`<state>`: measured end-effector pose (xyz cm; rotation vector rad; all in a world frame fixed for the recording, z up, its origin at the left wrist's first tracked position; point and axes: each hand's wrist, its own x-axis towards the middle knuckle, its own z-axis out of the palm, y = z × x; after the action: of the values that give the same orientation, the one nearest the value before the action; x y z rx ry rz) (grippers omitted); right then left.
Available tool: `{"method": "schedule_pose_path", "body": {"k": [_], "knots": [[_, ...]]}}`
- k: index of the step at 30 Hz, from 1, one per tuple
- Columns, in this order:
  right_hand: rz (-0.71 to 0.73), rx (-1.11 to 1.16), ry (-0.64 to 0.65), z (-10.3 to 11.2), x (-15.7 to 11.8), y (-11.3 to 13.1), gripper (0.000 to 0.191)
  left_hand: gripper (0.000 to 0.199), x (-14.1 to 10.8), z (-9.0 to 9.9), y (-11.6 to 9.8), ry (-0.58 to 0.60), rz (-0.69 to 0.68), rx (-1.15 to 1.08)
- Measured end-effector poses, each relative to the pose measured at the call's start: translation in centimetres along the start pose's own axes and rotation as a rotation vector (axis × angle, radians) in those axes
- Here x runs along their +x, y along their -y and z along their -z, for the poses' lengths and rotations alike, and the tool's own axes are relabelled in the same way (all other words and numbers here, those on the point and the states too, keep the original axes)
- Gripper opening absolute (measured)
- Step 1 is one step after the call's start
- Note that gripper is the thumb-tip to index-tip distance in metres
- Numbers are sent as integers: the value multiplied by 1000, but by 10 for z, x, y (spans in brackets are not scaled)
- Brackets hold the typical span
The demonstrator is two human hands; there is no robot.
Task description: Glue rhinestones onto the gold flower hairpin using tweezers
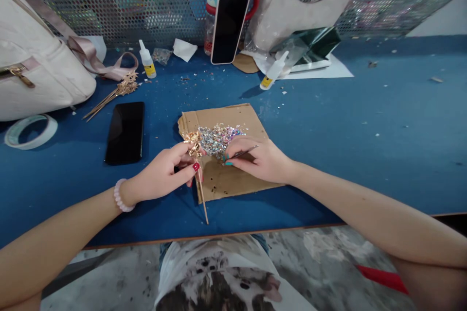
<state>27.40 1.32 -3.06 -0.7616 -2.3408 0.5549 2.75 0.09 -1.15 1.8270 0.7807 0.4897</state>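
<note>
Between the fingers of my left hand (171, 170) is a gold hair stick (203, 194), its leafy ornamental head up by the fingertips and its shaft slanting down past the cardboard's edge. My right hand (260, 158) pinches a thin dark pointed tool, perhaps tweezers (246, 151), at the pile's near right side. That pile of shiny rhinestones (215, 140), silver with some purple, lies on a piece of brown cardboard (233, 182). The fingertips of my right hand partly cover the pile, and the tool's working tip is hidden.
A black phone (125, 132) lies left of the cardboard; behind it are more gold hair sticks (113, 95), and a tape roll (31, 131) is farther left. Two glue bottles (147, 60) stand farther back, near a propped phone (229, 29). A white bag (40, 58) occupies the left.
</note>
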Motion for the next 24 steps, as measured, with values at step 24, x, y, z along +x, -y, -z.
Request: {"method": "schedule_pose_path", "body": {"k": [24], "knots": [[-6, 5, -5, 0, 0, 0, 9, 20, 0, 0, 0, 5, 19, 4]]}}
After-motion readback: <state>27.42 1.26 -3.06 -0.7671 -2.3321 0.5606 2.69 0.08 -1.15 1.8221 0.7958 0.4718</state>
